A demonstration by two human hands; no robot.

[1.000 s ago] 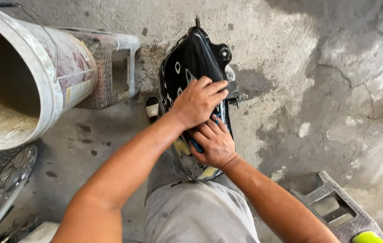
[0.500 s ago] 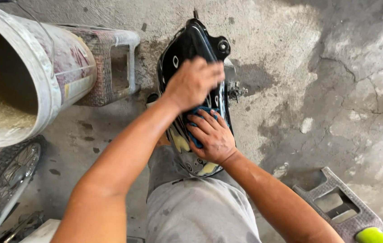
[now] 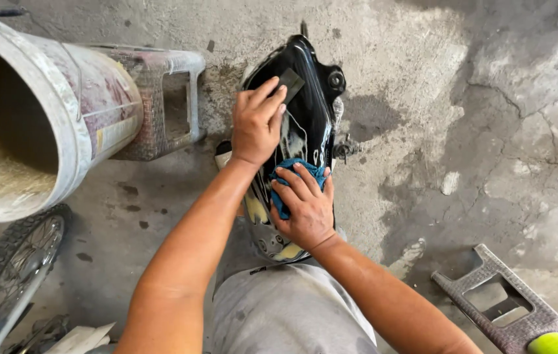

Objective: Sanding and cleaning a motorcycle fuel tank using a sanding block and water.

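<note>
1. Since the earlier frame, the left hand [image 3: 257, 124] has slid farther up the black motorcycle fuel tank [image 3: 305, 111], and its fingers [image 3: 267, 92] are now pressed together on a small dark sanding pad [image 3: 290, 83] near the tank's far end.
2. Fingers [image 3: 295, 183] of the right hand [image 3: 302, 206] are spread and clamped on a blue cloth [image 3: 297, 172], bunched against the tank's middle.
3. That tank lies lengthwise on the concrete floor [image 3: 456, 98], its near end by the person's grey-trousered knee [image 3: 289, 308].
4. Left of it stand a woven plastic stool [image 3: 161, 98] and a tipped grey bucket [image 3: 56, 111], close to the tank's left edge.
5. Right of the tank, bare cracked floor leaves open room; a second stool [image 3: 505, 308] lies near right, well apart.
6. A spoked wheel [image 3: 13, 262] sits near left.
</note>
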